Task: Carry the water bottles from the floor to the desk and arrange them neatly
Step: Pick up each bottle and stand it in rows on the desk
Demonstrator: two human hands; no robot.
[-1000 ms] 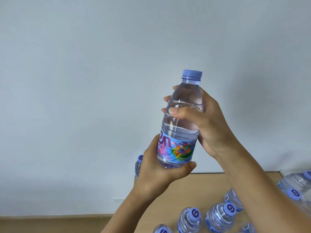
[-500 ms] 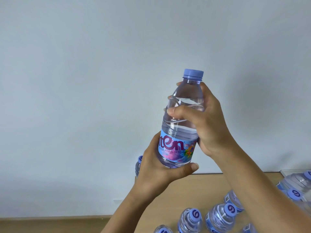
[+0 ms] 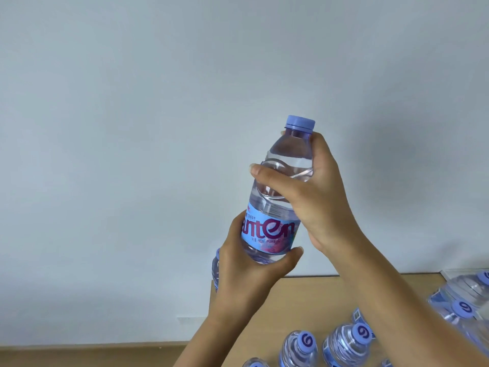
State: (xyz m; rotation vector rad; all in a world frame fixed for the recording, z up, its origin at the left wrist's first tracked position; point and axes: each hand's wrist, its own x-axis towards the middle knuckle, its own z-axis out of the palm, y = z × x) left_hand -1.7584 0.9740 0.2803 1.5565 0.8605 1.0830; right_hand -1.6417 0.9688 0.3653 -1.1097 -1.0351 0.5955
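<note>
Right of the frame's centre, both hands are holding a water bottle aloft, tilted slightly: the left hand is cupping its base, the right hand is wrapping its shoulder. Other bottles are standing on the table at lower right.

Bottle raised above desk, other bottles standing on desk below, wall behind

Open table at the back, bottles crowding the front

Bare table lies free behind the capped bottles; another bottle stands at its left corner, more bottles at right.
</note>
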